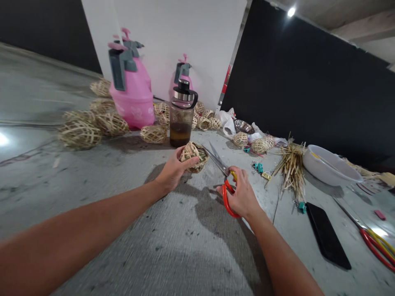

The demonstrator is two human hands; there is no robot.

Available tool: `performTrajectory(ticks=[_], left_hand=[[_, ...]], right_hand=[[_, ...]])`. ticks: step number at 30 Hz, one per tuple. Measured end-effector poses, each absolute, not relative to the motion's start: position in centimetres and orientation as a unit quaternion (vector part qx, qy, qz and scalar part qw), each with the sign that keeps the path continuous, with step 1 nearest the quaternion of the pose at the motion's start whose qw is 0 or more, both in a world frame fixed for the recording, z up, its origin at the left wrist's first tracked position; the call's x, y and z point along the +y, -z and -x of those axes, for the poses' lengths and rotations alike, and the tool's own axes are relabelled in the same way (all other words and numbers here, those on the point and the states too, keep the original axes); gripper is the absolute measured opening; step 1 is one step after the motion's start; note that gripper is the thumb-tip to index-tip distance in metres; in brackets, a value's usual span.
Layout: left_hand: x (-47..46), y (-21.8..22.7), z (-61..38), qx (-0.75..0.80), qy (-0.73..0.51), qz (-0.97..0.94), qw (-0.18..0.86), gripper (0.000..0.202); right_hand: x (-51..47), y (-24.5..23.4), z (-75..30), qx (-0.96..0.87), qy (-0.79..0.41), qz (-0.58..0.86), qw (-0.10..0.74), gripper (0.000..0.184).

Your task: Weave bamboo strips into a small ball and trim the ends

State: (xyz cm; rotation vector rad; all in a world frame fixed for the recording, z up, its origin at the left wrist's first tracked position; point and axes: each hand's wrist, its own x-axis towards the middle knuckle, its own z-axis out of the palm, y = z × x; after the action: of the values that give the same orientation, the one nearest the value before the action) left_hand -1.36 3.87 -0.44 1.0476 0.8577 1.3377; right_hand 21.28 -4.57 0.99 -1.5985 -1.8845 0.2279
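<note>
My left hand (pixel 175 166) is closed around the left side of a small woven bamboo ball (pixel 197 155), its thumb across the front. In my right hand (pixel 242 193) is a pair of scissors (pixel 218 160) with red and yellow handles. Their blades stand apart and point up and left, the tips close to the ball's right side; whether they touch it I cannot tell. Just behind the ball stands a drink bottle (pixel 181 119) with a black lid and brown liquid. Part of the scissor handles is hidden by my right fingers.
Two pink spray bottles (pixel 132 94) stand at the back, among several woven balls (pixel 80 133). On the right are binder clips (pixel 258 167), a bundle of bamboo strips (pixel 291 166), a white basin (pixel 330 174), a black phone (pixel 327 236) and a second pair of scissors (pixel 367 236).
</note>
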Motion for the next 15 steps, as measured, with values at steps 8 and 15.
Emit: performTrajectory(ticks=[8, 15], left_hand=[[3.61, -0.10, 1.06, 0.351, -0.596, -0.397, 0.603, 0.064], [3.83, 0.57, 0.96, 0.352, -0.602, -0.423, 0.578, 0.069]], right_hand=[[-4.57, -0.40, -21.38, -0.728, -0.045, 0.616, 0.296, 0.044], [-4.24, -0.07, -21.68, -0.733, -0.032, 0.620, 0.278, 0.038]])
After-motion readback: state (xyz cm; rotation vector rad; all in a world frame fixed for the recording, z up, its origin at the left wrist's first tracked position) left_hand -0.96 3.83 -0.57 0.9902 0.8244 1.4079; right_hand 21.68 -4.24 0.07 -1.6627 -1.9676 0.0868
